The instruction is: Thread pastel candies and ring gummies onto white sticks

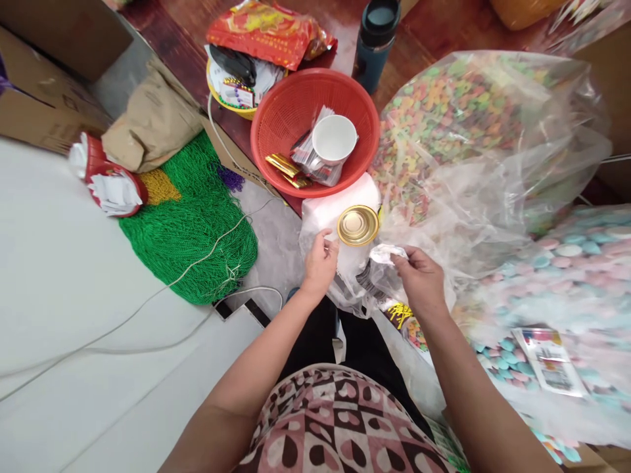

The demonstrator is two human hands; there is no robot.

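"What's in the hands?"
"The right hand (422,277) pinches one small whitish packet (387,253); the left hand (321,266) is half-curled, gripping anything or not, I can't tell."
"Around them?"
"One gold tin (357,225) between, slightly beyond; farther, one red basket (315,80) containing one white cup (335,139)."

Glossy gold metal on that disc (357,225) near the left hand (320,264)! Crinkled, shiny wrapper (386,254) in the right hand (422,279); ahead of both, meshed plastic basket (279,121), smooth white cup (335,139).
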